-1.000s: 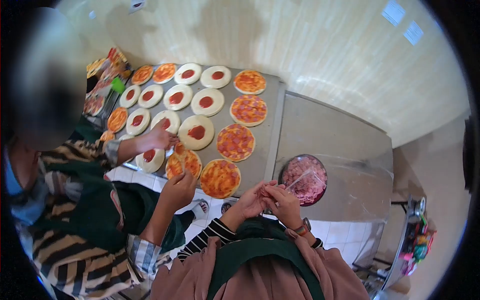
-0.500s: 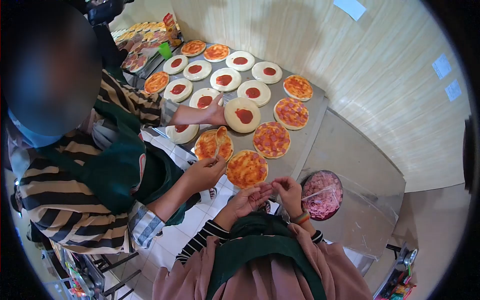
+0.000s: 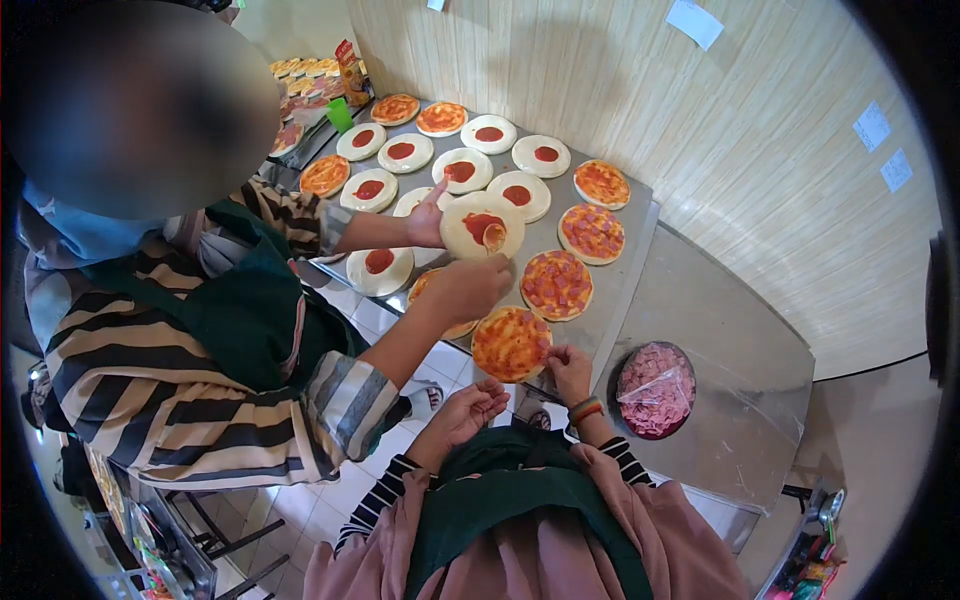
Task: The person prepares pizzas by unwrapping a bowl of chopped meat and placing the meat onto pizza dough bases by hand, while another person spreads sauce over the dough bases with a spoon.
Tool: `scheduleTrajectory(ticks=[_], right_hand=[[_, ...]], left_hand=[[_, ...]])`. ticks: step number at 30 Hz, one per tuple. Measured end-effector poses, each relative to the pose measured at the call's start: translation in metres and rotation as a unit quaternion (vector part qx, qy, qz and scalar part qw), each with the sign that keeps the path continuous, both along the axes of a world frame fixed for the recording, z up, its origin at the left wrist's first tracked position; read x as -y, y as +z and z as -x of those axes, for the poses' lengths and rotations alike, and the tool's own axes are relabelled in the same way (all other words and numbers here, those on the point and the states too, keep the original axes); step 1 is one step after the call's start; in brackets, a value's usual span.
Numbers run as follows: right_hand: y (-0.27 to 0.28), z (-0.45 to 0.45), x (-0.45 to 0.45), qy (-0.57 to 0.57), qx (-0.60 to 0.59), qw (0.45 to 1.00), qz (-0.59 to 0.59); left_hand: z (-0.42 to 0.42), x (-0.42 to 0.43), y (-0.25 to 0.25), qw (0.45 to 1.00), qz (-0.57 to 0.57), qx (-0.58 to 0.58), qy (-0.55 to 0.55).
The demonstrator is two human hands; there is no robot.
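Observation:
My right hand pinches a pink piece of ham at the right edge of a sauced pizza base, which has a few ham pieces along that side. My left hand is cupped palm up just below that base, fingers curled; what lies in it is too small to make out. A dark bowl of chopped ham, partly covered with clear plastic, stands to the right of my right hand. Above the sauced base lies a pizza dotted with ham, and another ham pizza lies beyond it.
At my left a co-worker in a striped sleeve holds a dough base and a spoon on its sauce. Several bases with sauce cover the metal table. A green cup stands at the far corner, before the wall.
My right hand has moved from beside my left palm up to the pizza's edge. My left hand has shifted slightly left and down. The co-worker's spoon has moved onto the held dough base.

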State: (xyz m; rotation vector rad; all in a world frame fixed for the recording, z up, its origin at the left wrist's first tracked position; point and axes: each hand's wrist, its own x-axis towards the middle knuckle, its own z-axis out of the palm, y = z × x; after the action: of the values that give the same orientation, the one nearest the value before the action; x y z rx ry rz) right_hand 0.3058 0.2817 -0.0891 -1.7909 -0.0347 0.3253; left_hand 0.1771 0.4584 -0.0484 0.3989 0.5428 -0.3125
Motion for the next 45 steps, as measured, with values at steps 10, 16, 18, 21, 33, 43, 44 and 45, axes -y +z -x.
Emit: scheduleTrajectory(ticks=[10, 16, 18, 21, 33, 43, 44, 45], right_hand=[[0.005, 0.005, -0.014, -0.006, 0.223, 0.962, 0.157], [0.009, 0.012, -0.022, 0.005, 0.279, 0.929, 0.244], [0.009, 0.013, -0.023, 0.006, 0.308, 0.917, 0.256], [0.013, 0.014, -0.023, -0.007, 0.298, 0.926, 0.233], [0.011, 0.039, -0.031, 0.044, 0.218, 0.957, 0.184], [0.071, 0.054, -0.047, 0.177, 0.227, 0.956, 0.062], [0.076, 0.058, -0.049, 0.177, 0.227, 0.956, 0.063], [0.082, 0.062, -0.052, 0.204, 0.243, 0.945, 0.083]], left_hand=[[0.003, -0.014, 0.005, 0.999, -0.012, -0.001, -0.031], [0.006, -0.023, 0.002, 0.999, -0.004, 0.008, -0.036], [0.007, -0.026, 0.002, 0.999, -0.006, 0.007, -0.036], [0.006, -0.029, -0.001, 0.999, -0.007, 0.005, -0.038], [0.001, -0.033, 0.009, 0.999, 0.036, -0.016, -0.023], [0.000, -0.035, 0.004, 0.998, 0.022, 0.055, -0.035], [0.001, -0.034, 0.004, 0.998, 0.023, 0.055, -0.036], [0.001, -0.033, 0.004, 0.998, 0.002, 0.053, -0.039]])
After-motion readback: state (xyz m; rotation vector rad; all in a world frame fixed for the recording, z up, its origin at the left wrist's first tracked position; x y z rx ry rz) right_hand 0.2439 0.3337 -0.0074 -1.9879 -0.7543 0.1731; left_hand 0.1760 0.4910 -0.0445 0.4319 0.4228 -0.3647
